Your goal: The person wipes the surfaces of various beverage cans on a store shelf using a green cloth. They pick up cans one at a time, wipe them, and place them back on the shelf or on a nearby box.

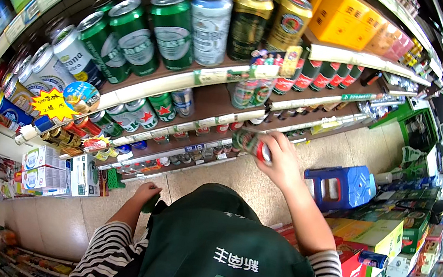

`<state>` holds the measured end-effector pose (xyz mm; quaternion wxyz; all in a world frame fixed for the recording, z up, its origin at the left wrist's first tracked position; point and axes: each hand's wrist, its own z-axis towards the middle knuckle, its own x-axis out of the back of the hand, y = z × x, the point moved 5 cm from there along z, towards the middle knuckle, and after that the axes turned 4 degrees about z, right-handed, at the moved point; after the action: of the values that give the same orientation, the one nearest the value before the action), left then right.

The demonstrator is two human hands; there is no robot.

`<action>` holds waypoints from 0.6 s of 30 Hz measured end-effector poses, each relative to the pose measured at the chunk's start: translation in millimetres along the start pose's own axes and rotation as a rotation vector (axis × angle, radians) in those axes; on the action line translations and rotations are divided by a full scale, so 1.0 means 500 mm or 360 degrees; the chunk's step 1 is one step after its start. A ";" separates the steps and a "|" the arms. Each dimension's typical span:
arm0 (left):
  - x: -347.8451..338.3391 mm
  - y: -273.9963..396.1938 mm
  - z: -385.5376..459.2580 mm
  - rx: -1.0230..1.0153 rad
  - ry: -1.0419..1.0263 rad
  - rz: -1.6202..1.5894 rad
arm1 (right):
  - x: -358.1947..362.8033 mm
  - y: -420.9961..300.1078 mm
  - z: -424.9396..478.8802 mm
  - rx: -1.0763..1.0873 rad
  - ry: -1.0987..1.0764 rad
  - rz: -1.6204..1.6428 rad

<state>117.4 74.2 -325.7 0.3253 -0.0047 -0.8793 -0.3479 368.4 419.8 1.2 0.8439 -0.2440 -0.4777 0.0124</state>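
Observation:
My right hand (281,160) is closed around a green and red drink can (247,140), tilted on its side, in front of the lower shelves. Just beyond it on the middle shelf (215,96) stand green and white cans (250,92). Low beside my dark green apron (198,238) is my left hand (147,193), its fingers curled. Something dark green (150,204) shows under those fingers; whether it is held cannot be made out. Tall green beer cans (173,30), a pale blue can (209,25) and gold-topped cans (251,22) fill the upper shelf.
A blue plastic step stool (341,186) stands on the tiled floor (199,174) to the right. Stacked cartons (378,237) line the right side, with a blue can (373,259) lying on them. White boxes (43,167) sit at left. A yellow starburst sign (54,104) juts from the shelf edge.

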 end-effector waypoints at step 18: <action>-0.003 -0.346 -0.234 0.0934 0.0271 -0.0738 | -0.285 0.090 0.367 0.0091 -0.0569 -0.0332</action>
<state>144.7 -128.7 -368.0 0.2974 0.3164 -0.8890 -0.1450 151.4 496.5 -54.1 0.7490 -0.1632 -0.6419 -0.0184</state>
